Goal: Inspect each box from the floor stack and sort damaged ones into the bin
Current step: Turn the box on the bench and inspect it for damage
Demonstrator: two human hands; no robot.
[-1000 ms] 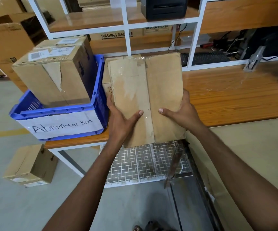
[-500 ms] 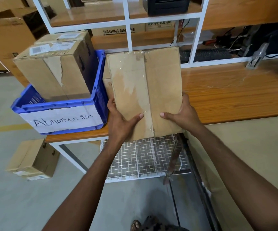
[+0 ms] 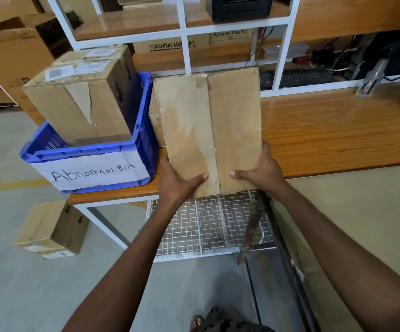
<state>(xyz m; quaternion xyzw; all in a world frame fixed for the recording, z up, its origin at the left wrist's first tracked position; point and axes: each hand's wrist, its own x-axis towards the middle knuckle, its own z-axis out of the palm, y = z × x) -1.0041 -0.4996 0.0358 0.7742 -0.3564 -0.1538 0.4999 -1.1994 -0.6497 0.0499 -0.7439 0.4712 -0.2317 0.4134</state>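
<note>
I hold a flat brown cardboard box (image 3: 208, 130) with a taped centre seam, tilted up over the near edge of the wooden table (image 3: 326, 135). My left hand (image 3: 177, 180) grips its lower left corner and my right hand (image 3: 262, 170) grips its lower right corner, thumbs on the top face. To the left stands the blue bin (image 3: 143, 130) labelled "Abnormal Bin", with a large box (image 3: 81, 101) with torn tape inside it. One more box (image 3: 50, 228) lies on the floor at the lower left.
A small carton (image 3: 155, 123) sits on the table behind the held box, beside the bin. A white wire rack (image 3: 206, 226) lies under the table. White shelf frame (image 3: 184, 32), keyboard (image 3: 297, 77) and cables stand at the back. Large cartons (image 3: 7, 56) stand at the far left.
The held box has shifted slightly up and away over the table edge; both hands keep the same grip. The view has drifted a little.
</note>
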